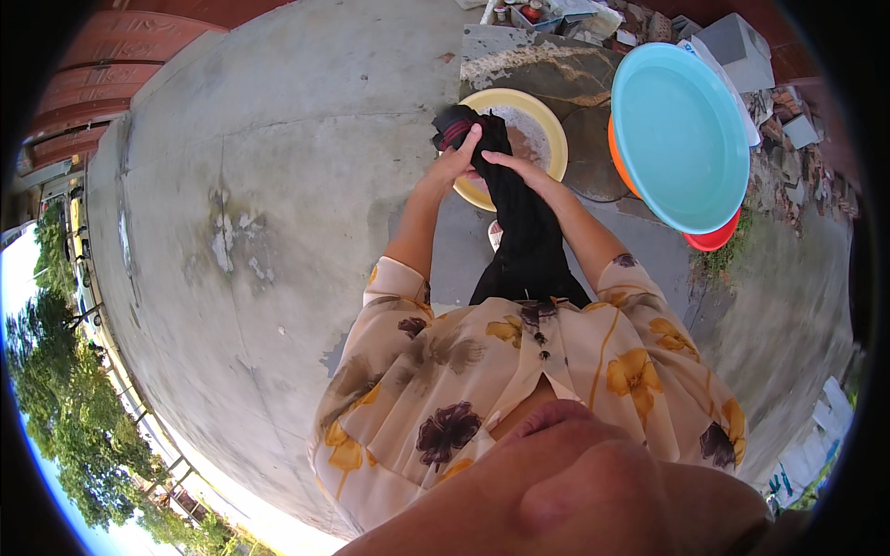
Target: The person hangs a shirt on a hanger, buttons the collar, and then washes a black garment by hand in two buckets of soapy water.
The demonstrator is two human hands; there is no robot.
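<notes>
Two bare hands are raised in front of the chest, and a black garment (519, 222) is gripped between them. The left hand (454, 162) is closed around the bunched upper end of the cloth, its fingers curled tight and the thumb laid up along the fabric. The right hand (514, 169) is pressed against the same bunch from the other side, fingers folded narrowly over it; both forearms are bent and angled inward from the floral sleeves. The garment is held over the near rim of a yellow basin (547, 125) (foamy water seems to lie inside, though the view is partly blocked). Its long axis runs from the hands down toward the body, the gathered end pointing away and the loose end hanging at the waist. A turquoise basin (681, 139) is stacked in an orange one (712, 239) to the right. Small packages and boxes (565, 17), pale and rectangular, are scattered at the far edge of the concrete ground (278, 185)
</notes>
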